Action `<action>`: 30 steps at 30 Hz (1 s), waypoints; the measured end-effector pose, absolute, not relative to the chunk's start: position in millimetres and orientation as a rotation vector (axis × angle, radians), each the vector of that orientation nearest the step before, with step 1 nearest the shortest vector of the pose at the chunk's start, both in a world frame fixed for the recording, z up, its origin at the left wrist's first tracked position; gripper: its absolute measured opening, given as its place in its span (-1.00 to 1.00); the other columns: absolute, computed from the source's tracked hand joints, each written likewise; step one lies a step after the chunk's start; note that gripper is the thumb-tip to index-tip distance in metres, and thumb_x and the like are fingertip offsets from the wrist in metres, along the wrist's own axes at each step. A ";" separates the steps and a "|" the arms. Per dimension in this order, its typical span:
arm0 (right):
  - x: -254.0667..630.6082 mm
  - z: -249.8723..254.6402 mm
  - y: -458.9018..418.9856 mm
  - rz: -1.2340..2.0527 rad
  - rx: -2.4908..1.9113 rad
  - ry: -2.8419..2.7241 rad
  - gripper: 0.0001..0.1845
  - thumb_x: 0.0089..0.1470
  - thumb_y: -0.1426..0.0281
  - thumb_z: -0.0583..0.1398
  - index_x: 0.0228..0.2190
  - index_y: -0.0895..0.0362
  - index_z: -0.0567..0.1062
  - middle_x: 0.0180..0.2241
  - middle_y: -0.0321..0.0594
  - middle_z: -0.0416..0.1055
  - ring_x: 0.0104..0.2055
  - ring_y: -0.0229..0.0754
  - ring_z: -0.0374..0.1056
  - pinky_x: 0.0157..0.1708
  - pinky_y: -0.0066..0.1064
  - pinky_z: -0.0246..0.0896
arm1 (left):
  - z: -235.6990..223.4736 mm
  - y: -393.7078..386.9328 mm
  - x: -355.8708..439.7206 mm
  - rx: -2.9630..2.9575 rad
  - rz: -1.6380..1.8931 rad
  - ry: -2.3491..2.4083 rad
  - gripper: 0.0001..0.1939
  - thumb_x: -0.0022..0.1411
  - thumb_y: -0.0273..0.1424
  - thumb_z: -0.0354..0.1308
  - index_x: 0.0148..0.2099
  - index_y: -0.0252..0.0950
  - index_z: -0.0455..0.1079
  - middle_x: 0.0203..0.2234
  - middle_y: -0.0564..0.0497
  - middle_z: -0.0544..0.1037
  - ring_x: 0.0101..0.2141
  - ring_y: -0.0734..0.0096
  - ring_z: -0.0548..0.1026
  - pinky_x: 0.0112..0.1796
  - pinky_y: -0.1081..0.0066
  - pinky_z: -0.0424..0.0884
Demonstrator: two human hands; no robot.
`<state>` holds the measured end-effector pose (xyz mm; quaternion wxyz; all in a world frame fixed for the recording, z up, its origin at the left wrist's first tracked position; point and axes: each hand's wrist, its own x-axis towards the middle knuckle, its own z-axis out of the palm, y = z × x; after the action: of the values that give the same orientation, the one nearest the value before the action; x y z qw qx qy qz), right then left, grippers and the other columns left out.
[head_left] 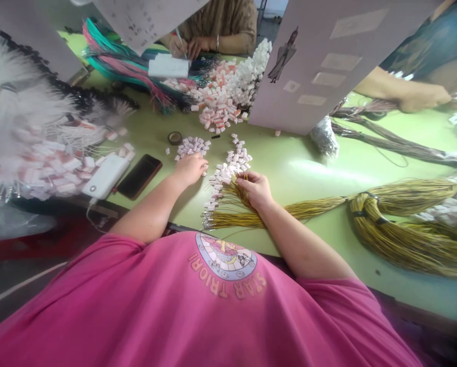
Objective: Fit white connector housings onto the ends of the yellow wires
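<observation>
My left hand (191, 168) is closed beside a small pile of white connector housings (193, 147), with a small white housing showing at its fingertips. In a pinch, my right hand (257, 189) grips thin yellow wires (240, 192). White connector housings (232, 168) sit at the ends of these wires and spread up the table. Under my right wrist runs a longer yellow wire bundle (308, 208), its bare metal-tipped ends (207, 220) pointing left near the table edge.
A phone (139, 176) and a white power bank (108, 176) lie left, beside heaped white connectors (41, 168). Black tape (175, 138) sits behind my left hand. A white partition (308, 66) stands ahead. Co-workers' hands (195, 47) work beyond it. Coiled yellow wire (388, 239) lies right.
</observation>
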<state>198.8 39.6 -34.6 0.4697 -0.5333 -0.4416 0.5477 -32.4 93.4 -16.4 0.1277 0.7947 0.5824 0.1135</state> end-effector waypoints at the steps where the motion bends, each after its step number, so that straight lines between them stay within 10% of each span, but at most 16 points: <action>1: 198.6 -34.4 39.3 1.336 -1.314 -1.100 -0.75 -0.28 0.30 0.32 -0.47 0.17 0.53 -0.51 -0.31 0.45 -0.48 -0.29 0.27 -0.38 -0.40 0.19 | -18.2 94.0 -30.4 2.325 0.298 1.690 -0.75 0.22 -0.37 0.03 -0.22 -0.28 0.54 -0.21 -0.12 0.49 -0.22 0.22 0.43 -0.22 0.30 0.32; 30: 192.9 -27.0 37.4 1.240 -1.430 -1.485 -0.71 -0.09 0.21 0.20 -0.62 0.18 0.40 -0.65 -0.37 0.24 -0.57 -0.36 0.06 -0.54 -0.47 -0.02 | -17.0 54.5 14.1 1.311 0.687 1.092 -0.82 0.17 -0.42 0.17 -0.17 -0.36 0.41 -0.45 0.03 0.52 -0.48 0.55 0.45 -0.37 0.45 0.41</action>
<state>192.9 37.4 -27.0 0.3596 -0.5545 -0.5760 0.4810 14.1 54.5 -17.0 0.6060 0.5669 0.4722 0.2972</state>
